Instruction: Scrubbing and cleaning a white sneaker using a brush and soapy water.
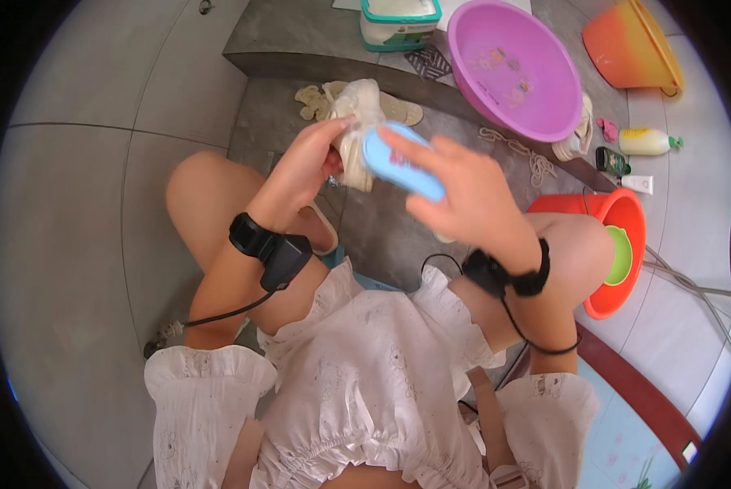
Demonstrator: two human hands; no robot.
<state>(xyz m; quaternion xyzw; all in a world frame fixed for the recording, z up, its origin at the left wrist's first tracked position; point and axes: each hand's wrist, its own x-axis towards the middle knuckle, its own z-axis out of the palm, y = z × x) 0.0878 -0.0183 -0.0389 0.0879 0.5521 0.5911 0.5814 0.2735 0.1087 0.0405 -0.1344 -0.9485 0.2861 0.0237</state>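
Observation:
My left hand (pixel 310 159) grips a white shoe (pixel 359 104) with wet-looking suds on it, held up over the tiled floor. In my right hand (pixel 457 183) is a light blue scrubbing brush (pixel 402 160), its back towards me and its near end against the side of the shoe. The bristles are hidden. Both hands are slightly blurred. Behind the shoe, a pale insole (pixel 402 110) and a cream scrunchie-like cloth item (pixel 311 101) lie on the floor.
A purple basin (pixel 518 73) and a lidded white-and-teal tub (pixel 400 24) stand on the ledge. White laces (pixel 524 156), another shoe (pixel 579 134), a pump bottle (pixel 645 142) and an orange bucket (pixel 631 46) are at right. A red bucket (pixel 634 244) holding a green scoop (pixel 619 255) stands by my right knee.

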